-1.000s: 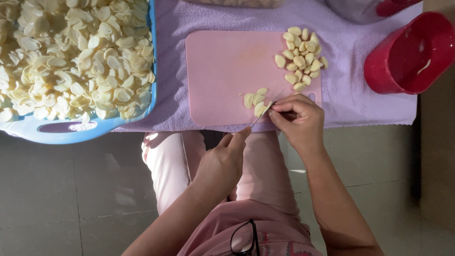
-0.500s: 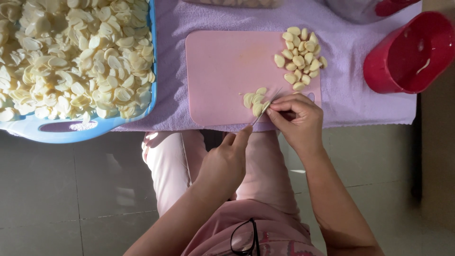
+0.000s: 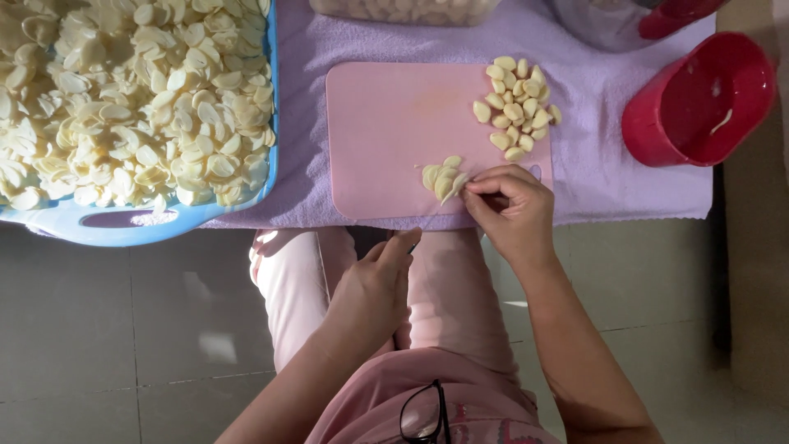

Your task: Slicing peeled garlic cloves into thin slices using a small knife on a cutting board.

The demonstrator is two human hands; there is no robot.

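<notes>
Head view: much is cut off. A clear tub (image 3: 407, 10) and a glass vessel (image 3: 604, 20) lie half out of frame beyond the pink cutting board (image 3: 386, 123), and the blue tray (image 3: 189, 220) of pale garlic slices (image 3: 131, 90) runs off to the board's left. A thin knife blade (image 3: 427, 224) shows only faintly between the hands, so its edge is hard to make out.

A lilac towel (image 3: 592, 164) covers the surface under the board; a red cup (image 3: 699, 99) stands to the board's right. Grey floor tiles (image 3: 123, 329) lie below, near the person's lap.

Peeled cloves (image 3: 516, 107) sit heaped at the board's far right corner. The right hand (image 3: 514, 210) has its fingers pinched on a clove among the few sliced pieces (image 3: 442, 177) at the board's near edge. The left hand (image 3: 374, 284), below the board, is curled around the knife handle.

Compared with half a second ago, both hands keep nearly the same places.
</notes>
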